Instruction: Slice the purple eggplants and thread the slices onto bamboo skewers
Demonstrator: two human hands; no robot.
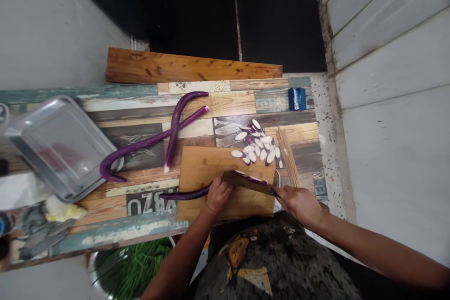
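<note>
On a wooden cutting board (197, 164), my left hand (218, 195) is closed around a long purple eggplant (186, 195), whose thin end sticks out past the board's left edge. My right hand (298, 204) grips the handle of a wide-bladed cleaver (248, 183). The blade lies across the board, against the fingers of my left hand. A few fresh slices show along the blade's far side. Beyond it, many oval white slices with purple skin (260, 145) are heaped over the board's far edge and the table. The cut end of the eggplant is hidden by hand and blade.
Two whole eggplants (147, 143) lie crossed left of the board. A clear-looking rectangular tray (75, 145) stands farther left. Thin wooden skewers (288, 157) lie at right, below a blue box (297, 99). A bowl of green stalks (140, 267) sits under the table's near edge.
</note>
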